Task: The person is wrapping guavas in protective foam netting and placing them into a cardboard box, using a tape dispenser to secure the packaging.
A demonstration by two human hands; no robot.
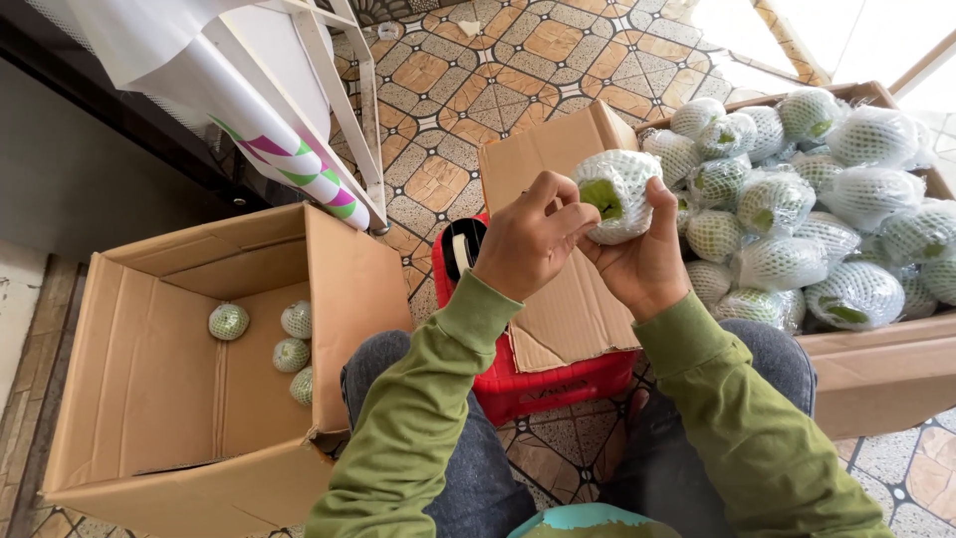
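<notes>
Both my hands hold one green fruit (615,195) wrapped in white foam netting, lifted in front of me. My left hand (531,239) pinches the netting on the fruit's left side. My right hand (645,254) cups it from below and the right, thumb up along its side. Behind it, at the right, an open cardboard box (876,369) is heaped with several more netted green fruits (787,224). At the left stands another open cardboard box (149,399) with several netted fruits (282,341) on its bottom.
A red plastic crate (543,384) sits between my knees with a cardboard flap (573,299) over it and a tape dispenser (461,247) on its left edge. A roll of plastic film on a white stand (299,130) rises at upper left. Patterned tile floor (518,60) lies beyond.
</notes>
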